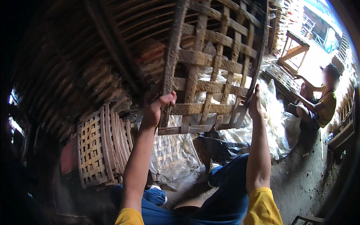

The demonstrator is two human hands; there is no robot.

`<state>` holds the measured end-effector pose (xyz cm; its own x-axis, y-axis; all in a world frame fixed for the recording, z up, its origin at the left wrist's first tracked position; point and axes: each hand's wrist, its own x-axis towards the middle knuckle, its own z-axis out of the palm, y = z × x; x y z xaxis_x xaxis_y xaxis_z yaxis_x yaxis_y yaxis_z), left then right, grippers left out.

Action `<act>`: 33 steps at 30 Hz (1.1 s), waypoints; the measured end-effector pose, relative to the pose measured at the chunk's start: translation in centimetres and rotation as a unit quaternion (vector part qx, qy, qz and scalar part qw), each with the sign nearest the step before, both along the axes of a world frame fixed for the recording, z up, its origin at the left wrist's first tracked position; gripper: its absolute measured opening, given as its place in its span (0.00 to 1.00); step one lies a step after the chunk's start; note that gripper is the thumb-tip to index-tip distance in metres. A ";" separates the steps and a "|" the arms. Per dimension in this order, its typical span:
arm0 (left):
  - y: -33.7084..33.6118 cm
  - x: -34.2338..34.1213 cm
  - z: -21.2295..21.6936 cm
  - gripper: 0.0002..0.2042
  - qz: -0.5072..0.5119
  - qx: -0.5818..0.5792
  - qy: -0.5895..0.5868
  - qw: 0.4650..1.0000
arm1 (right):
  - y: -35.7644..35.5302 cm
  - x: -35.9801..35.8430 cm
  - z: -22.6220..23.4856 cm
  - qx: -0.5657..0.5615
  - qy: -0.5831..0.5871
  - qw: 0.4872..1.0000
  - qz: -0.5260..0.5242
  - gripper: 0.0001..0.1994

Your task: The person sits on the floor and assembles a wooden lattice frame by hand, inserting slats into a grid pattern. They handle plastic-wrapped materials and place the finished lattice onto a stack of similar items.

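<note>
A woven bamboo lattice tray (210,60), dark and dusty, is held up in front of me, tilted. My left hand (157,107) grips its lower left edge, thumb over the frame. My right hand (255,103) holds the lower right edge, fingers along the side rail. Both forearms rise from the lower edge, with yellow sleeves at the elbows. Through the lattice gaps I see pale plastic sheeting (225,80).
A stack of similar lattice trays (101,146) leans upright at lower left. Crumpled clear plastic sheeting (176,153) lies on the dirt floor. Another person (322,105) crouches at the right near a wooden frame (296,52). More trays are stacked above left.
</note>
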<state>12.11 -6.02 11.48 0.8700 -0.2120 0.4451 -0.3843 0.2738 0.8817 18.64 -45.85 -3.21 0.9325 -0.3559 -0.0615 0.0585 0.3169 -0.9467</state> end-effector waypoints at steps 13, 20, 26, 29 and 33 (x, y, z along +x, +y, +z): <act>3.7 -0.4 -7.5 0.24 0.000 0.152 0.160 0.975 | 2.6 -4.5 3.9 0.010 -0.025 0.995 -0.099 0.19; 11.7 -3.0 -11.7 0.24 0.156 0.048 0.260 0.952 | 9.2 -2.8 4.9 -0.058 0.035 0.997 0.025 0.25; 12.7 -4.0 -12.6 0.29 0.215 -0.129 0.261 0.932 | 14.1 -3.3 5.7 -0.094 0.055 0.990 0.088 0.24; 13.1 -4.1 -14.5 0.38 0.357 -0.056 0.372 0.855 | 15.6 -3.8 5.5 -0.081 0.085 0.988 0.103 0.21; 13.9 -4.3 -15.1 0.38 0.422 -0.053 0.344 0.837 | 16.4 -2.7 2.9 -0.098 0.092 0.983 0.125 0.25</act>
<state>7.84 7.88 -3.62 0.7481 0.6167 -0.2449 0.1079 0.2512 0.9619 15.93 -29.47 -0.29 0.9719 -0.1394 -0.1894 -0.1751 0.1092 -0.9785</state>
